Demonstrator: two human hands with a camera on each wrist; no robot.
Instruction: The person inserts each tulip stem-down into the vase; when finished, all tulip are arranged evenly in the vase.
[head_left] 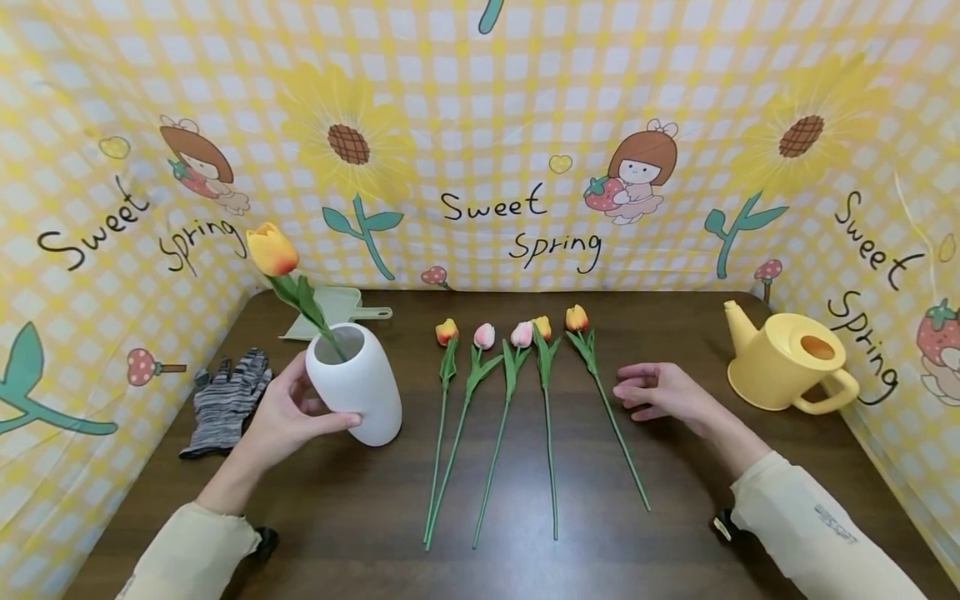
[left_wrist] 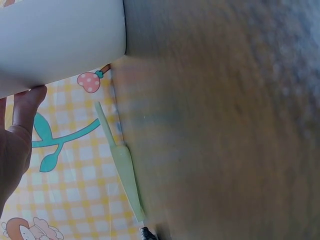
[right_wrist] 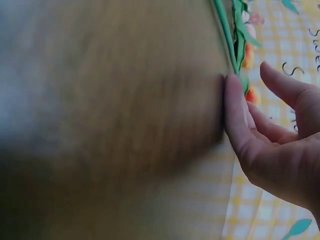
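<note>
Brown table (head_left: 300,533). White vase (head_left: 375,392): gripped by left hand (head_left: 288,412), fingers around its side; one yellow-orange tulip (head_left: 272,250) inside. Right hand (head_left: 663,392): fingers loosely parted, holding nothing, just beside the rightmost lying tulip (head_left: 611,411).

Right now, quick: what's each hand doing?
Left hand: holding the vase.
Right hand: open, holding nothing, near the rightmost tulip.

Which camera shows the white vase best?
The head view, because the white vase shows nearly whole, open top included. The left wrist view shows only a cut-off part; the right wrist view shows none.
</note>
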